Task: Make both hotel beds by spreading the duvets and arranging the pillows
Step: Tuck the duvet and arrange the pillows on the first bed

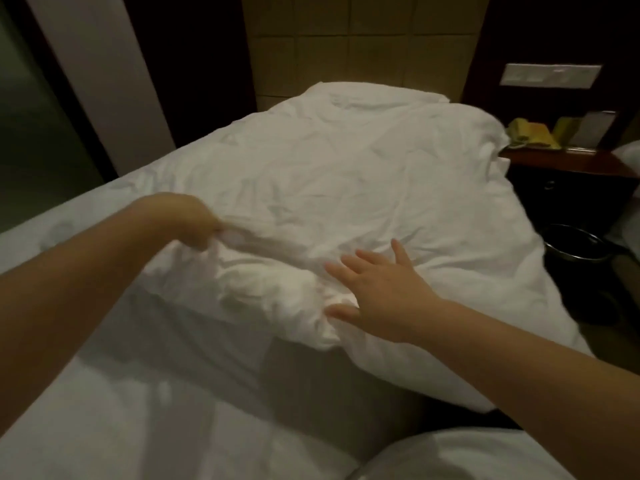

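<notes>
Pinching a fold of the white duvet [346,174], our left hand [194,220] is making the only grip at this moment: fingers clenched on the cloth and lifting it a little off the bed [104,393]. Our right hand [377,289] is lying open and flat on the bunched near edge of the duvet, fingers spread, grasping nothing.

We are seeing the duvet heaped over the far half of the bed, running up to the tan padded headboard [346,39] and spilling over the right side toward the dark nightstand [568,168]. Its near edge is crumpled in a ridge between our two hands, and the bare sheet is showing from that ridge back to us.

We are judging that the coming move turns on this: the uncovered part is lying toward us, along the bed's long axis, so the duvet edge is needing to be drawn toward our body. Our left hand is already holding it; our right hand is touching the ridge and is well placed to close on it.

A round dark bin [578,244] is standing on the floor right of the bed.
</notes>
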A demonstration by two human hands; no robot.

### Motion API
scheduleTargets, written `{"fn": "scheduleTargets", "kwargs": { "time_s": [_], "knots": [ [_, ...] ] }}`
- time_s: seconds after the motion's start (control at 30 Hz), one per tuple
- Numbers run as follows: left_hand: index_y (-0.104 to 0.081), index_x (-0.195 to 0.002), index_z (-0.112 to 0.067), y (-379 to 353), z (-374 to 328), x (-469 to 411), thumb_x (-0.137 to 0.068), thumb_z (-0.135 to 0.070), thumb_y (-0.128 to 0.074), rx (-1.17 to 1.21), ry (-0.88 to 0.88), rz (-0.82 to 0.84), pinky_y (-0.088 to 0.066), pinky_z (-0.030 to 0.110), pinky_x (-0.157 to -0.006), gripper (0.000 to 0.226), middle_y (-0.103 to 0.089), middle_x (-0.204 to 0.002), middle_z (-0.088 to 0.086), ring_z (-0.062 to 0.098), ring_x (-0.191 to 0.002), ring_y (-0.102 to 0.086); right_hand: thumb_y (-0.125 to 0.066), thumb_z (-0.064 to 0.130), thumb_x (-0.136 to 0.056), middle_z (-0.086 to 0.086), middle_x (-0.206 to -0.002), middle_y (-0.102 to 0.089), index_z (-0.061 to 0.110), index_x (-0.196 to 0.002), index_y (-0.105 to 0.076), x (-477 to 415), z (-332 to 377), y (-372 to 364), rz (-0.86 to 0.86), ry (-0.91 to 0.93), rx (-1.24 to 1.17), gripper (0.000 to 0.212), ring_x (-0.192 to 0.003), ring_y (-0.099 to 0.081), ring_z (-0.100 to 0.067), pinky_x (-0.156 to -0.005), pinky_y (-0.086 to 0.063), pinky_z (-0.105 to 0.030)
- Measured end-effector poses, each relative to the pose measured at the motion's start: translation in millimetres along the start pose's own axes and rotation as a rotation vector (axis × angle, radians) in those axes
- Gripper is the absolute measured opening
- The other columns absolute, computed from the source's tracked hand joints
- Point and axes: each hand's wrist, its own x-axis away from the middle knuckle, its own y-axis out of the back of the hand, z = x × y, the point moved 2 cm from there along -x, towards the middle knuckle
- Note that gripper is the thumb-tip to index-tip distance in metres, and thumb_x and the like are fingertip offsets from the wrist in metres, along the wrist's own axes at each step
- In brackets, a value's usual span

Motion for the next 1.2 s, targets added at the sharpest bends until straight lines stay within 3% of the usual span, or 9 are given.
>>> {"fn": "scheduleTargets", "kwargs": {
  "time_s": [0.07,0.13,0.2,0.37,0.57,0.77,0.9,1.07,1.2],
  "knots": [
    [-0.054,-0.130,-0.023,54,-46,-7,-0.094,-0.027,-0.044,-0.053,-0.108,-0.219,-0.047,0.032,-0.094,0.038,-0.058,-0.112,-0.001,0.021,-0.106,-0.054,-0.029,0.060,-0.096,0.004,-0.158,-0.017,0.033,-0.152,-0.008,5,-27,11,-0.089,-0.036,0.020,0.065,-0.147,-0.008,-0.018,-0.114,0.006,-0.057],
    [-0.037,-0.143,-0.031,101,-93,-8,-0.096,-0.033,-0.042,-0.001,-0.181,-0.342,-0.042,0.032,-0.093,0.046,-0.049,-0.134,0.000,0.021,-0.123,-0.046,-0.029,0.054,-0.098,0.002,-0.159,-0.014,0.033,-0.152,-0.007,12,-60,17,-0.133,-0.124,0.043,0.062,-0.147,-0.007,-0.020,-0.114,0.005,-0.057],
    [-0.028,-0.146,-0.033,139,-133,-6,-0.098,-0.034,-0.040,-0.006,-0.234,-0.426,-0.041,0.032,-0.092,0.050,-0.043,-0.143,-0.001,0.020,-0.129,-0.042,-0.027,0.052,-0.099,0.001,-0.160,-0.012,0.033,-0.152,-0.006,21,-96,19,-0.164,-0.232,0.026,0.060,-0.148,-0.005,-0.021,-0.113,0.005,-0.057],
    [-0.023,-0.147,-0.037,205,-219,-12,-0.097,-0.037,-0.037,0.014,-0.286,-0.566,-0.036,0.031,-0.078,0.052,-0.050,-0.134,-0.001,0.021,-0.118,-0.050,-0.027,0.049,-0.100,0.000,-0.160,-0.010,0.033,-0.152,-0.005,35,-173,22,-0.185,-0.386,-0.041,0.058,-0.148,-0.004,-0.023,-0.113,0.006,-0.058],
    [-0.013,-0.150,-0.034,268,-286,-20,-0.096,-0.040,-0.039,0.078,-0.236,-0.568,-0.036,0.038,-0.095,0.060,-0.042,-0.142,0.002,0.024,-0.125,-0.043,-0.032,0.042,-0.101,-0.003,-0.160,-0.009,0.026,-0.153,-0.005,33,-259,40,-0.182,-0.349,-0.045,0.060,-0.148,-0.003,-0.021,-0.113,0.006,-0.057],
    [-0.024,-0.146,-0.025,374,-310,-30,-0.095,-0.042,-0.042,0.192,-0.173,-0.553,-0.038,0.035,-0.092,0.057,-0.044,-0.134,-0.001,0.021,-0.125,-0.041,-0.044,0.030,-0.098,-0.003,-0.158,-0.010,0.013,-0.152,-0.004,4,-347,97,-0.229,-0.333,-0.147,0.070,-0.147,-0.006,-0.022,-0.115,0.001,-0.056],
    [-0.037,-0.138,-0.023,453,-308,-55,-0.094,-0.039,-0.043,0.245,-0.160,-0.598,-0.039,0.034,-0.091,0.047,-0.048,-0.125,-0.002,0.019,-0.121,-0.043,-0.045,0.028,-0.097,0.003,-0.155,-0.023,0.018,-0.150,-0.018,-13,-416,152,-0.297,-0.263,-0.218,0.060,-0.146,-0.014,-0.020,-0.116,0.000,-0.053],
    [-0.008,-0.151,-0.027,521,-302,-101,-0.096,-0.044,-0.041,0.373,-0.190,-0.547,-0.034,0.040,-0.103,0.066,-0.034,-0.147,0.001,0.023,-0.138,-0.029,-0.043,0.032,-0.099,0.001,-0.156,-0.027,0.020,-0.151,-0.018,-50,-495,195,-0.161,-0.323,-0.260,0.059,-0.146,-0.015,-0.021,-0.116,0.002,-0.051],
    [-0.007,-0.151,-0.030,546,-293,-133,-0.095,-0.041,-0.044,0.501,-0.193,-0.504,-0.030,0.043,-0.106,0.068,-0.026,-0.153,0.002,0.024,-0.141,-0.021,-0.041,0.030,-0.099,-0.001,-0.155,-0.028,0.022,-0.150,-0.021,-80,-531,198,-0.044,-0.351,-0.265,0.056,-0.144,-0.019,-0.023,-0.116,-0.001,-0.051]
  ]
}}
